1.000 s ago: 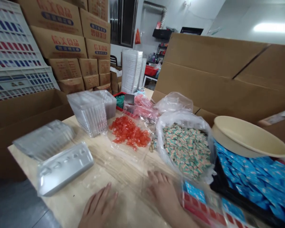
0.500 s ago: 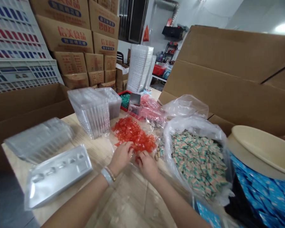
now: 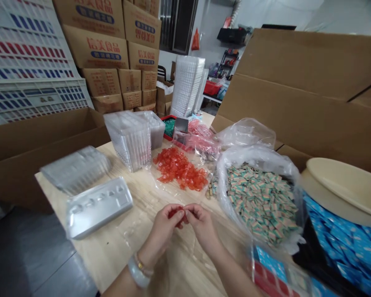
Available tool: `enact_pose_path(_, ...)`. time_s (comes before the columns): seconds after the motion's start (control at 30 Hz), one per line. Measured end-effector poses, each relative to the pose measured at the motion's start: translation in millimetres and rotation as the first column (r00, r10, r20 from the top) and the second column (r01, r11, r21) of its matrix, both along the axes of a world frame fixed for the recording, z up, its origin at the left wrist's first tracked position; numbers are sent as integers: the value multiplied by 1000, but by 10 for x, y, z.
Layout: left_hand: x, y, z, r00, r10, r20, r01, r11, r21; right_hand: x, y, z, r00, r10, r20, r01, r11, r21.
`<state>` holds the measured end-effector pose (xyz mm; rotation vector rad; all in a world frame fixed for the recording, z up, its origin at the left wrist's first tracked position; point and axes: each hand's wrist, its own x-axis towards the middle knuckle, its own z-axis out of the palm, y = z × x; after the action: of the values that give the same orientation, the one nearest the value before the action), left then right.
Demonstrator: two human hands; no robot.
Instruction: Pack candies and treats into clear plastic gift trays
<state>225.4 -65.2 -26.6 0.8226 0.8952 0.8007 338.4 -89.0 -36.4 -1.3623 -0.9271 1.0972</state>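
My left hand (image 3: 165, 229) and my right hand (image 3: 200, 225) meet over the wooden table (image 3: 111, 247), fingertips pinched together on red wrapped candies (image 3: 177, 214). A pile of the same red candies (image 3: 181, 168) lies on clear plastic just beyond the hands. To the right, an open clear bag holds green and pink striped candies (image 3: 261, 202). A pale bracelet sits on my left wrist.
Stacked clear plastic trays (image 3: 131, 138) and flat tray lids (image 3: 99, 206) lie at the left. A beige basin (image 3: 343, 185) rests on blue packets (image 3: 349, 243) at the right. A pink candy bag (image 3: 200, 138) lies behind, cardboard boxes (image 3: 297, 95) around the table.
Both hands reached from the near table edge to the red candy pile, then drew back toward me holding a few red candies between them.
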Motion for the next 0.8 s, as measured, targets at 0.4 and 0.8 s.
enact_pose_path(0.4, -795, -139, 121, 980, 149, -130, -140, 987, 74, -771, -102, 244, 958, 235, -164, -233, 972, 34)
enact_pose_path(0.8, -1154, -52, 71, 974, 41, -223, -40, 999, 10, -702, 133, 33, 845, 191, 500, -278, 955, 105)
